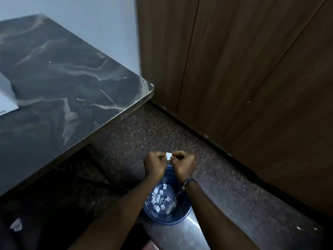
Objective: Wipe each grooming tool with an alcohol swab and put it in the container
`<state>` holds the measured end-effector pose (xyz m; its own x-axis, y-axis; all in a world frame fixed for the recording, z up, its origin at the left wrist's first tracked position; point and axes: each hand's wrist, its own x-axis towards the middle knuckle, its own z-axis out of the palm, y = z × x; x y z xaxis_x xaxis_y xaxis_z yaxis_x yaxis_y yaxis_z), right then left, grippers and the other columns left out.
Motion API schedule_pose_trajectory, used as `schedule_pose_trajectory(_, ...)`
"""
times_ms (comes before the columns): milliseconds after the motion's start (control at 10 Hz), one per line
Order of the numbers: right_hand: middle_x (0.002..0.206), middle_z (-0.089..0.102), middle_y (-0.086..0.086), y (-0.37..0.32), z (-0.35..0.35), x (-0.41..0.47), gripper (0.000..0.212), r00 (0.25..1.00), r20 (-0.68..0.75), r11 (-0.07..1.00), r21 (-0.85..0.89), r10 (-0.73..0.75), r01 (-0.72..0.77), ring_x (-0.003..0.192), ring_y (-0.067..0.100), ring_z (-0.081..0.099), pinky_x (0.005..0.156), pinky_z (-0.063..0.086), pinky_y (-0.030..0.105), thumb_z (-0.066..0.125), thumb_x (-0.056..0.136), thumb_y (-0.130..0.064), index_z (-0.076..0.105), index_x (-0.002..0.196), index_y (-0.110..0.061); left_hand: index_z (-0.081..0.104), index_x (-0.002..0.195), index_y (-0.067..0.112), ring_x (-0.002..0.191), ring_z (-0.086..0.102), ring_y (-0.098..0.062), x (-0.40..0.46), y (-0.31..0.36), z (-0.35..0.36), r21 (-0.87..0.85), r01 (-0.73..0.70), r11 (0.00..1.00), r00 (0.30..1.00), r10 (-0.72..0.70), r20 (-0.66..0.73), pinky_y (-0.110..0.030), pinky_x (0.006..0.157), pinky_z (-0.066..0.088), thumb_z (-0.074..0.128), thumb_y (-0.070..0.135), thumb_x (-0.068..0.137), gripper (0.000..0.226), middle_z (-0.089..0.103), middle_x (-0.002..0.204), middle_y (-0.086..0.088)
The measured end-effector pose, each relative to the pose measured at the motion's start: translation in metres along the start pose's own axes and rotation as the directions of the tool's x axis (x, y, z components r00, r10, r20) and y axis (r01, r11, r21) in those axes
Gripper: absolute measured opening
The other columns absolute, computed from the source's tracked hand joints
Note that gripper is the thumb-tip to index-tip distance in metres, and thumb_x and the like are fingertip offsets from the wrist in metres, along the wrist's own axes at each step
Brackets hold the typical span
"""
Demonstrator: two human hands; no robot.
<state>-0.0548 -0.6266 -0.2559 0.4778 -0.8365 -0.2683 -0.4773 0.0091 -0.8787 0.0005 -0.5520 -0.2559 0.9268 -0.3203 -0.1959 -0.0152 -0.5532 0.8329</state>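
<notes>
1. A wall of dark wood panelling (pixel 243 69) filled the right side of the view and met the floor along a slanted line.
2. A dark marble-patterned table top (pixel 59 91) reached in from the left, its rounded corner ending near the foot of the panelling. Something pale and flat (pixel 7 100) lay on it at the left edge of the view, too cropped to identify.
3. The speckled dark floor (pixel 144 130) ran between table and panelling, with a pale scrap (pixel 16 227) lying in the shadow at lower left.
4. A blue ribbed waste bin (pixel 167 216) stood on the floor below the forearms, holding a heap of small torn white wrappers (pixel 161 200).
5. The left hand (pixel 155 164) and the right hand (pixel 183 165) were held close together above the far rim of the bin, both with fingers curled tight into fists. A dark band (pixel 189 182) circled the right wrist.
6. A small white swab packet (pixel 169 156) was pinched between the two hands, the left hand's thumb and fingers gripping its left edge and the right hand's gripping its right edge, so that only a narrow strip showed between them. No grooming tool or container appeared in view.
</notes>
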Motion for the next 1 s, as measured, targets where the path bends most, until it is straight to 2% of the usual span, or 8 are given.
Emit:
schedule_pose_trajectory(100,0.073,0.069,0.001,0.030,0.008,-0.004,0.010,0.998,0.040,0.997,-0.074,0.042,-0.039,0.072,0.012,0.063,0.068,0.045,0.022,0.069,0.075,-0.002,0.076,0.080,-0.007,0.076,0.073,0.003,0.076,0.071,-0.019,0.007,-0.039,0.017,0.068,0.111,0.991,0.992,-0.115,0.058,-0.039,0.070,0.057,0.066,0.003,0.076,0.010,0.072,0.081,-0.022)
schedule_pose_trajectory(300,0.073,0.072,0.005,0.055,0.015,0.001,0.011,0.995,0.067,0.981,-0.182,0.076,-0.062,0.067,0.013,0.062,0.063,0.041,0.022,0.066,0.074,-0.001,0.075,0.076,-0.006,0.075,0.068,0.002,0.069,0.066,-0.013,0.012,-0.067,0.033,0.074,0.165,0.984,0.968,-0.176,0.179,-0.036,0.064,0.059,0.067,-0.006,0.073,0.013,0.069,0.062,-0.011)
schedule_pose_trajectory(400,0.072,0.070,0.006,0.062,0.016,0.007,0.009,0.992,0.082,0.968,-0.239,0.096,-0.074,0.066,0.014,0.059,0.060,0.038,0.023,0.064,0.073,-0.003,0.073,0.074,-0.005,0.075,0.071,0.003,0.074,0.064,-0.014,0.014,-0.073,0.038,0.105,0.247,0.963,0.935,-0.265,0.237,-0.028,0.067,0.052,0.062,-0.006,0.072,0.015,0.071,0.071,-0.008)
schedule_pose_trajectory(500,0.073,0.067,0.006,0.074,0.017,0.014,0.009,0.981,0.083,0.944,-0.296,0.175,-0.144,0.072,0.016,0.059,0.062,0.039,0.024,0.065,0.071,-0.007,0.072,0.077,-0.007,0.059,0.054,0.014,0.080,0.061,-0.017,0.016,-0.086,0.045,0.081,0.298,0.951,0.910,-0.308,0.279,-0.028,0.067,0.046,0.053,-0.007,0.072,0.028,0.063,0.067,-0.007)
schedule_pose_trajectory(600,0.086,0.073,0.012,0.085,0.014,0.016,0.014,0.971,0.067,0.913,-0.359,0.229,-0.191,0.085,0.024,0.068,0.070,0.048,0.029,0.068,0.073,-0.006,0.073,0.086,-0.007,0.051,0.050,0.015,0.081,0.057,-0.014,0.011,-0.086,0.040,0.085,0.302,0.950,0.906,-0.313,0.284,-0.023,0.065,0.038,0.049,-0.010,0.074,0.034,0.058,0.067,-0.004)
schedule_pose_trajectory(700,0.095,0.074,0.016,0.097,0.006,0.015,0.016,0.969,0.066,0.901,-0.387,0.239,-0.195,0.094,0.029,0.068,0.078,0.049,0.028,0.069,0.074,-0.003,0.074,0.089,-0.006,0.068,0.077,-0.014,0.093,0.066,-0.027,0.009,-0.087,0.036,0.017,0.294,0.956,0.926,-0.289,0.243,-0.025,0.062,0.045,0.044,-0.014,0.079,0.023,0.072,0.094,-0.024)
schedule_pose_trajectory(800,0.098,0.073,0.016,0.105,-0.002,0.009,0.015,0.958,0.068,0.891,-0.390,0.280,-0.233,0.098,0.030,0.067,0.082,0.050,0.030,0.068,0.075,-0.004,0.074,0.088,-0.009,0.068,0.083,-0.015,0.093,0.068,-0.032,0.007,-0.091,0.030,0.004,0.277,0.961,0.935,-0.270,0.230,-0.035,0.068,0.053,0.050,-0.014,0.078,0.019,0.071,0.094,-0.028)
schedule_pose_trajectory(1000,0.075,0.069,0.011,0.109,-0.004,0.000,0.013,0.970,0.093,0.922,-0.341,0.226,-0.182,0.082,0.028,0.067,0.069,0.042,0.025,0.062,0.081,-0.009,0.072,0.073,-0.009,0.074,0.084,0.002,0.085,0.071,-0.027,0.001,-0.105,0.017,0.086,0.222,0.971,0.946,-0.236,0.220,-0.036,0.079,0.059,0.063,-0.003,0.077,0.013,0.075,0.084,-0.014)
